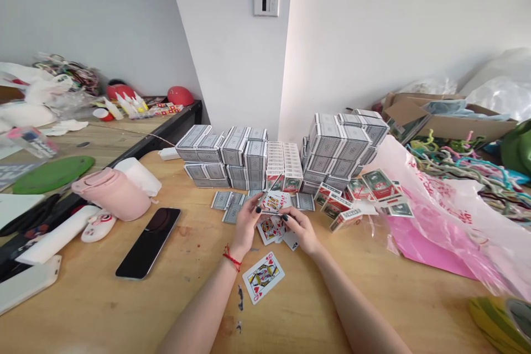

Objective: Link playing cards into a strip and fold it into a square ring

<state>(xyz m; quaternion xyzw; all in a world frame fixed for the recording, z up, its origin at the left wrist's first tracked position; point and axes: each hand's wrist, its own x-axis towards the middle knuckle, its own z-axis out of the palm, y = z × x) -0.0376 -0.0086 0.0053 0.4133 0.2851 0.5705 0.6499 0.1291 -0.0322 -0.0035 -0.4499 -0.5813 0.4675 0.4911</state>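
My left hand (246, 224), with a red cord bracelet at the wrist, grips a few playing cards that stand nearly edge-on to me. From the other side, the fingers of my right hand (302, 228) pinch the near edge of those cards. Just beyond and under my hands lie loose face-up cards (269, 229). A queen of hearts (264, 277) rests face up on the table between my forearms. Several face-down cards (234, 207) are spread behind my left hand. How many cards I hold is hidden.
Stacked card blocks (243, 157) stand at the back, with taller stacks (342, 146) to their right. Card boxes (342, 207) lie right of my hands, beside pink plastic wrapping (440, 249). A phone (149, 243) and a pink cup (112, 193) are at left; yellow tape (493, 321) sits front right.
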